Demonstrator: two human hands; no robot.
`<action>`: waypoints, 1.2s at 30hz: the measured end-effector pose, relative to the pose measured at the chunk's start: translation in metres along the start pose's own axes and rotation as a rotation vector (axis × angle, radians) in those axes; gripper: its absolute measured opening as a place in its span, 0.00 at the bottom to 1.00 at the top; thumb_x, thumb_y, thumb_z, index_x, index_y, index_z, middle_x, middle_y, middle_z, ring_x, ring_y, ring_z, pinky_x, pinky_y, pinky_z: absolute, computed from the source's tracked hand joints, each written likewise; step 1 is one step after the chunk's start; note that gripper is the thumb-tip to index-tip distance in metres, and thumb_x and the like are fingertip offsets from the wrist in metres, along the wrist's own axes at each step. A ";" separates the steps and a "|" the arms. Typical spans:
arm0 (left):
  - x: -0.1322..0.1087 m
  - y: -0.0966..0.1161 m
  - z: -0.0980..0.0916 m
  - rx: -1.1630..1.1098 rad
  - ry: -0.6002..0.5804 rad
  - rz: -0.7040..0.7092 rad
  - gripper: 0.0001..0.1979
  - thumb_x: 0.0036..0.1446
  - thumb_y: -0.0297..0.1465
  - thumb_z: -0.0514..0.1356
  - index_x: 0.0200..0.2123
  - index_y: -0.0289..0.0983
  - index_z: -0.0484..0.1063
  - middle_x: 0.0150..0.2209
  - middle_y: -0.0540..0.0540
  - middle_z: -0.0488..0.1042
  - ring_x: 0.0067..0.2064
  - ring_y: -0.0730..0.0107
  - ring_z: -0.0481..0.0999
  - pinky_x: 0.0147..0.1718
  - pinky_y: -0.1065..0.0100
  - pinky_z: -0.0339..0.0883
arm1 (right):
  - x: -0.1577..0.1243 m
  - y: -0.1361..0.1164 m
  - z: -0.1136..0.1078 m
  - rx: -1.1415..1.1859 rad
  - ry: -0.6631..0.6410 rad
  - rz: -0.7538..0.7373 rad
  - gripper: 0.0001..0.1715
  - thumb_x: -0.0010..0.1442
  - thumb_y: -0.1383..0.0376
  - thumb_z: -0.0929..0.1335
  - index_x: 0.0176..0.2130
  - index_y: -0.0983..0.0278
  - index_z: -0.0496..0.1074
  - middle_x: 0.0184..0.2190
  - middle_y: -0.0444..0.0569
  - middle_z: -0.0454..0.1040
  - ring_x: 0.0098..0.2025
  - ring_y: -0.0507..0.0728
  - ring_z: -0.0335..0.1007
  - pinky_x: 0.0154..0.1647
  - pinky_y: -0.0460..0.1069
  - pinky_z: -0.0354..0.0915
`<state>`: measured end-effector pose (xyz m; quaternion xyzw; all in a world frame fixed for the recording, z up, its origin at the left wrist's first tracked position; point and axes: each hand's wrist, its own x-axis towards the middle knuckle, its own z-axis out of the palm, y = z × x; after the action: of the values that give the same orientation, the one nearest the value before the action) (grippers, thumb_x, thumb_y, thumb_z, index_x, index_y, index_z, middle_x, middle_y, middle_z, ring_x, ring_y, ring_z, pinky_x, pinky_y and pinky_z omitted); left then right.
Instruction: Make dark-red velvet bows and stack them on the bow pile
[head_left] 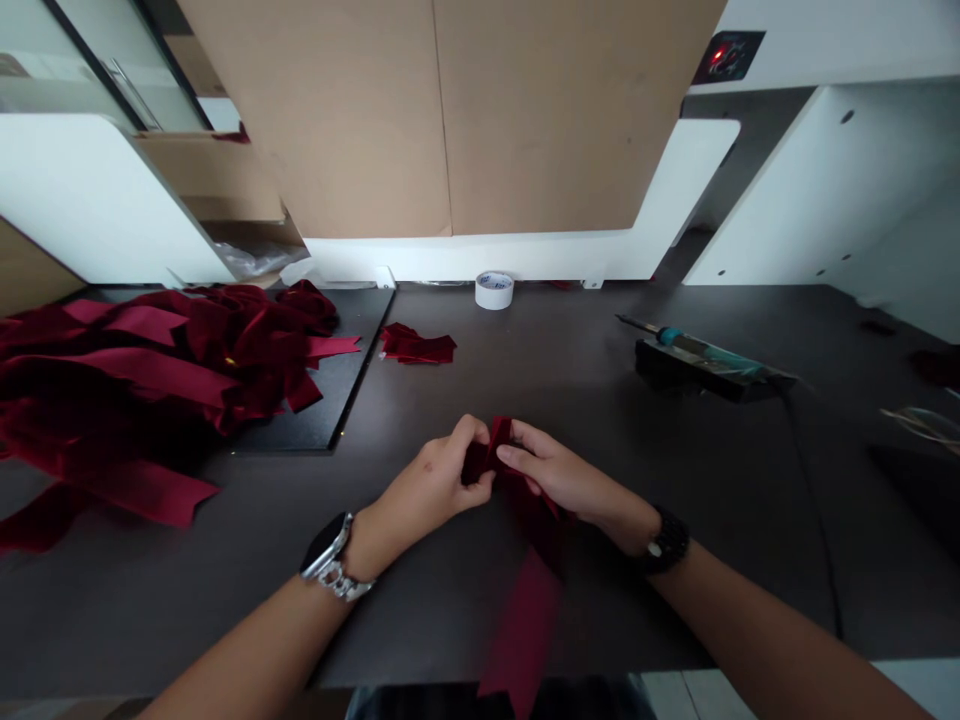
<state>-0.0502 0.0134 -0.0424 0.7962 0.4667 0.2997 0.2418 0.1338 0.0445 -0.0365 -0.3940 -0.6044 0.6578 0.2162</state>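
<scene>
Crimson velvet ribbon [523, 625] is gathered into a fold, pinched between the fingertips of the left hand [424, 490] and right hand [562, 475], the gather needing firm holding.

My ribbon [525, 520] is soft matt velvet cloth, my watch band [337, 581] shiny linked metal, the table [450, 620] dark, smooth and matt, the board [450, 110] matt brown, card or wood I cannot tell, the panel [480, 258] smooth white

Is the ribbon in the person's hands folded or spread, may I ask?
Folded: the left hand and right hand pinch the ribbon into a bunch.
</scene>
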 end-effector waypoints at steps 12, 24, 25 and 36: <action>-0.005 0.006 -0.014 0.526 0.043 0.504 0.12 0.65 0.28 0.50 0.49 0.36 0.67 0.43 0.40 0.73 0.42 0.66 0.74 0.37 0.67 0.73 | -0.003 -0.006 -0.006 0.307 -0.046 0.106 0.19 0.51 0.57 0.71 0.39 0.61 0.62 0.23 0.36 0.61 0.18 0.44 0.52 0.16 0.40 0.49; -0.003 0.010 -0.012 0.514 0.010 0.454 0.11 0.65 0.29 0.50 0.48 0.35 0.66 0.42 0.41 0.73 0.41 0.66 0.76 0.37 0.66 0.75 | -0.004 -0.006 -0.004 0.265 -0.073 0.211 0.08 0.60 0.62 0.65 0.37 0.61 0.59 0.17 0.33 0.52 0.15 0.44 0.46 0.14 0.41 0.42; -0.003 0.010 -0.012 0.509 0.008 0.453 0.11 0.65 0.29 0.51 0.48 0.35 0.66 0.43 0.41 0.73 0.41 0.65 0.76 0.38 0.66 0.75 | -0.004 -0.006 -0.005 0.258 -0.073 0.222 0.08 0.60 0.62 0.65 0.38 0.60 0.60 0.17 0.33 0.52 0.14 0.44 0.45 0.14 0.41 0.42; -0.004 0.012 -0.013 0.457 0.011 0.440 0.09 0.62 0.26 0.52 0.46 0.34 0.66 0.42 0.41 0.74 0.41 0.63 0.77 0.38 0.63 0.75 | -0.005 -0.009 -0.005 0.193 -0.046 0.178 0.09 0.57 0.66 0.63 0.41 0.61 0.64 0.27 0.39 0.64 0.23 0.47 0.58 0.22 0.42 0.54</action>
<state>-0.0536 0.0063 -0.0263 0.9101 0.3400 0.2364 -0.0167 0.1387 0.0454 -0.0268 -0.4083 -0.5057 0.7384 0.1799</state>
